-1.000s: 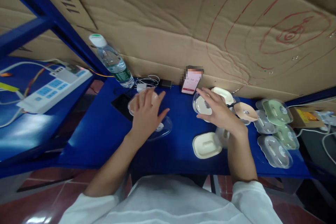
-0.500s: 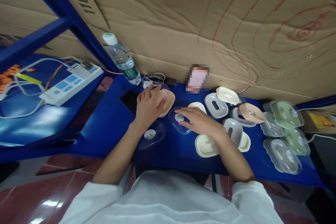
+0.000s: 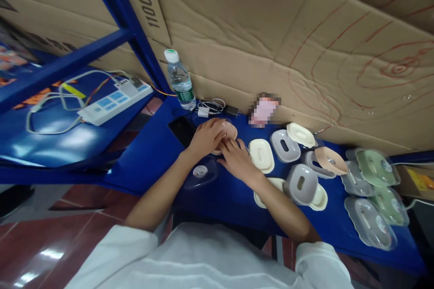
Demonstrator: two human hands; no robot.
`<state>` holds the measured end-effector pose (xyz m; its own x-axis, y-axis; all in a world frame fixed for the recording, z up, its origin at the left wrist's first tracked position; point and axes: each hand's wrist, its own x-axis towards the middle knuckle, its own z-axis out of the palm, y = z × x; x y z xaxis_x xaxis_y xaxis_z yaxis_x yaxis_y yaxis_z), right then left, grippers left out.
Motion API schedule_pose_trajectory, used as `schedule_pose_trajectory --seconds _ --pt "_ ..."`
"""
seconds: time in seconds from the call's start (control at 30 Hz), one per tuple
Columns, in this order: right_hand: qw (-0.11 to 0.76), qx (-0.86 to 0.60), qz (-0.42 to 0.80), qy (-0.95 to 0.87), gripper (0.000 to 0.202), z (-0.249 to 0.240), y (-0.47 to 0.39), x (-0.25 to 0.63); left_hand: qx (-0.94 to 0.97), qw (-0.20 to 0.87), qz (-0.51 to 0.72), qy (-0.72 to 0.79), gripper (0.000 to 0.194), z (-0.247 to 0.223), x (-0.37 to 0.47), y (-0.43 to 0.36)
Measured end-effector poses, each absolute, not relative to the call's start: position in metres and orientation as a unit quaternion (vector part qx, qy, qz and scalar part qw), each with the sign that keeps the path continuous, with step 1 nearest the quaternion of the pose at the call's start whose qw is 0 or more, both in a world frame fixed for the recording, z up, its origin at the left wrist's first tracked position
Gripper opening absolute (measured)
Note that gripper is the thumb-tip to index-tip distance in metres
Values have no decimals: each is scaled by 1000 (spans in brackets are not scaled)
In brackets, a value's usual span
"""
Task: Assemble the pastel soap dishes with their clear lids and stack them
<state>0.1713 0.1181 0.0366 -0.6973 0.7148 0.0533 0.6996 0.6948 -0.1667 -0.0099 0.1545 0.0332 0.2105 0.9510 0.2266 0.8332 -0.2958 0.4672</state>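
Peach dish [image 3: 229, 130] against bent fingers of left hand [image 3: 206, 138] and right hand [image 3: 237, 158]; grasped or merely touched, cannot tell. Likely light, stiff, slick plastic; best held by opposite rims. Over blue table [image 3: 144, 157], near cream piece [image 3: 261, 156].

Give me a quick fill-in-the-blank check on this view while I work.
1. The left hand and right hand are both on a ____ container.
2. The bottle has a ____ label.
3. The power strip lies to the ____ of the bottle.
4. The curved lines on the cardboard are ____.

Missing words: peach; green; left; red.
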Motion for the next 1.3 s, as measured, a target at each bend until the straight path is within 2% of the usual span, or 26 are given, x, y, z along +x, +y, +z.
schedule_pose_trajectory --seconds 0.13,0.3,0.43,0.53,0.6,0.67,0.73,0.77,0.97,1.3 --pt "43 -372 54 -926 44 39 119 177 773 110 241 576 42 38 -11 157" --pt "93 -342 76 -932 37 48 123 186 800 99 273 526 39 64 -24 142" --pt "117 -358 95 -921 40 46 125 186 800 33 268 535 38 69 -39 75" --pt "140 -375 109 -910 41 43 124 183 830 51 234 503 37 49 -49 12" --pt "149 -391 116 -901 42 43 122 181 829 68 211 513 44 31 -55 -18" --pt "154 -402 119 -895 42 45 121 179 822 85 193 529 62 18 -60 -32" --pt "158 -408 122 -891 40 48 119 179 819 98 182 535 77 10 -62 -33" --pt "159 -411 124 -889 39 50 119 179 820 102 181 534 78 8 -61 -30" --pt "164 -431 145 -875 30 55 120 182 821 130 190 523 59 8 -44 -15" --pt "219 -381 99 -893 32 73 118 194 829 133 260 477 58 -8 -27 -9"
